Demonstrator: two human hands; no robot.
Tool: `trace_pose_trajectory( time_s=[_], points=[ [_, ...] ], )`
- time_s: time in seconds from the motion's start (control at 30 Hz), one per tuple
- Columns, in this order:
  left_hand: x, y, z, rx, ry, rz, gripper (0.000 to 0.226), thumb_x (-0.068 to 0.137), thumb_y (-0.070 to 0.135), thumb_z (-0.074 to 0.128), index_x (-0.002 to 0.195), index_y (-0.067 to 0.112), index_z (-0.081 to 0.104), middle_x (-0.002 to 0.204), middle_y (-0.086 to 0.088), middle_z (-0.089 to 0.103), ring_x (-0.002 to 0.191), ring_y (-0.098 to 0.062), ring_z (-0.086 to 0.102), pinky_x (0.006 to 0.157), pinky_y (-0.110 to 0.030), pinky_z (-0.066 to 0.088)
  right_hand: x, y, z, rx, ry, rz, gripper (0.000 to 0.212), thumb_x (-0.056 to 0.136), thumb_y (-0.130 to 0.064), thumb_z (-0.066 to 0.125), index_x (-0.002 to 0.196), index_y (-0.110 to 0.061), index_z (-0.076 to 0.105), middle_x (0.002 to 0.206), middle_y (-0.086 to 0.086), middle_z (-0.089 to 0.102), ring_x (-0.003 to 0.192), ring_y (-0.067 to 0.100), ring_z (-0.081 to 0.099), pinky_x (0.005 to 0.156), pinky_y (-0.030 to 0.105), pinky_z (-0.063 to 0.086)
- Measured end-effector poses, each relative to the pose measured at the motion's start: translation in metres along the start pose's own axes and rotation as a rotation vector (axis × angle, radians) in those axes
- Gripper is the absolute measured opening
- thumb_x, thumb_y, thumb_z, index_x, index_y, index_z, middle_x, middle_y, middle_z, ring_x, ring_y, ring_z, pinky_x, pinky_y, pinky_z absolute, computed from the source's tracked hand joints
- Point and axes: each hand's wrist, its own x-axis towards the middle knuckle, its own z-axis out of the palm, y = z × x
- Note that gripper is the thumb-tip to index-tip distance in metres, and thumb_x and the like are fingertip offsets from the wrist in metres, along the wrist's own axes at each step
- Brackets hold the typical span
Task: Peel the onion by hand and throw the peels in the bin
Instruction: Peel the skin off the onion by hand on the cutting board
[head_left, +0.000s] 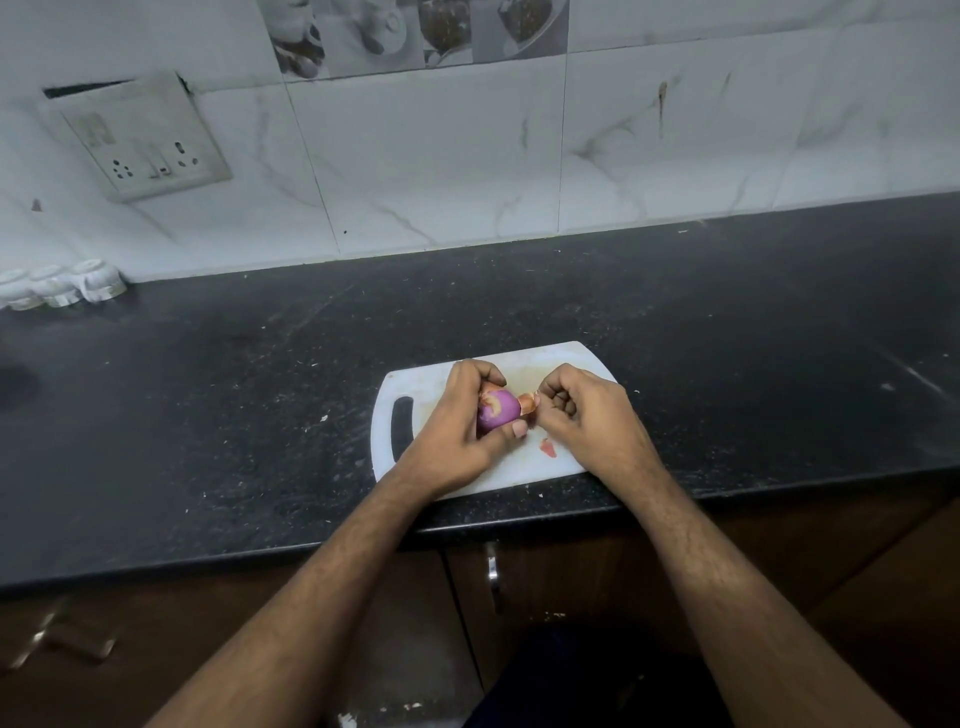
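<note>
Here we work over the white cutting board (441, 384), which lies near the front edge of the dark counter (208, 389), so that loose skin falls on it rather than on the stone. Far to the left of the board, by the wall, stand some small white jars (62, 286), well out of our way. Just above the board's middle, our left hand (457, 421) is wrapped around the onion (497, 410), fingers over the top and thumb underneath, holding it steady while most of its purple flesh faces us. To the right of the onion, our right hand (582, 415) is curled almost closed, its fingertips pinching a papery strip of peel (527, 402) that seems attached at the onion's end, ready to be pulled away. Below the onion, on the board, lies a small reddish scrap (548, 448). No bin is in view, so we judge the peeling well along and the discarding not yet done.
</note>
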Motion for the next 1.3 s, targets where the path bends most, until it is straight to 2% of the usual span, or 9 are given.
trace_pose_trajectory(
  time_s=[0.2,0.37,0.5,0.57,0.7,0.87,1.03,1.17,1.3],
  points=[
    [0.0,0.002,-0.003,-0.164,0.025,-0.144,0.052,0.088,0.056,0.071,0.122,0.03,0.042,0.127,-0.006,0.057,0.112,-0.023,0.064,0.081,-0.031,0.059,0.002,0.001,0.0,-0.013,0.057,0.036,0.01,0.095,-0.024,0.064,0.088,-0.018,0.061,0.08,-0.005,0.062,0.066,0.008,0.052,0.063,0.03,0.052],
    [-0.004,0.011,-0.009,-0.426,0.106,-0.298,0.032,0.1,0.04,0.068,0.124,0.036,0.046,0.138,-0.012,0.058,0.124,-0.031,0.065,0.074,-0.042,0.066,0.002,0.0,-0.001,0.019,0.097,0.063,0.014,0.094,-0.027,0.068,0.086,-0.018,0.06,0.076,-0.005,0.06,0.065,0.008,0.05,0.063,0.033,0.052],
    [-0.004,0.014,-0.012,-0.508,0.131,-0.346,0.037,0.094,0.048,0.068,0.124,0.039,0.05,0.14,-0.014,0.059,0.128,-0.028,0.065,0.071,-0.043,0.063,0.003,0.005,0.001,0.016,0.112,0.052,0.01,0.094,-0.021,0.069,0.086,-0.02,0.064,0.077,-0.006,0.061,0.065,0.009,0.052,0.065,0.034,0.054],
    [-0.004,0.016,-0.012,-0.487,0.116,-0.334,0.034,0.092,0.042,0.07,0.121,0.039,0.051,0.138,-0.013,0.059,0.128,-0.029,0.064,0.072,-0.043,0.064,0.005,0.008,0.003,0.012,0.09,0.02,0.006,0.096,-0.023,0.068,0.09,-0.022,0.07,0.083,-0.007,0.063,0.07,0.009,0.057,0.065,0.03,0.052],
    [-0.003,0.014,-0.01,-0.366,0.095,-0.272,0.038,0.089,0.031,0.074,0.12,0.038,0.052,0.135,-0.009,0.055,0.122,-0.031,0.063,0.068,-0.035,0.062,0.005,0.013,0.006,0.024,0.051,-0.041,0.018,0.101,-0.024,0.063,0.109,-0.022,0.078,0.093,-0.008,0.067,0.085,0.008,0.063,0.076,0.026,0.052],
    [-0.002,0.009,-0.008,-0.247,0.053,-0.186,0.069,0.088,0.011,0.084,0.135,0.033,0.039,0.122,-0.009,0.064,0.105,-0.014,0.07,0.087,-0.028,0.059,0.004,0.01,0.003,0.084,0.072,-0.067,0.019,0.103,-0.029,0.059,0.107,-0.021,0.076,0.098,-0.013,0.07,0.09,0.002,0.064,0.08,0.021,0.05],
    [0.0,0.006,-0.003,-0.177,0.042,-0.171,0.069,0.079,0.026,0.09,0.126,0.022,0.039,0.129,-0.002,0.063,0.116,-0.016,0.068,0.102,-0.044,0.059,-0.002,0.007,0.003,0.113,-0.022,-0.155,0.023,0.102,-0.038,0.06,0.12,-0.027,0.069,0.107,-0.019,0.065,0.076,0.002,0.064,0.066,0.024,0.057],
    [-0.001,0.007,-0.004,-0.177,0.028,-0.162,0.061,0.079,0.036,0.087,0.125,0.025,0.048,0.123,-0.003,0.065,0.111,-0.021,0.07,0.097,-0.047,0.06,-0.003,0.006,0.005,0.095,-0.048,-0.168,0.024,0.104,-0.042,0.056,0.124,-0.03,0.063,0.111,-0.022,0.062,0.083,0.007,0.068,0.066,0.036,0.063],
    [-0.001,0.006,-0.004,-0.174,0.021,-0.165,0.065,0.075,0.037,0.08,0.135,0.026,0.057,0.13,-0.002,0.065,0.118,-0.022,0.068,0.102,-0.048,0.058,-0.005,0.005,0.002,0.144,-0.028,-0.149,0.016,0.103,-0.032,0.061,0.116,-0.026,0.066,0.099,-0.016,0.069,0.07,0.006,0.071,0.057,0.03,0.061]
  ],
)
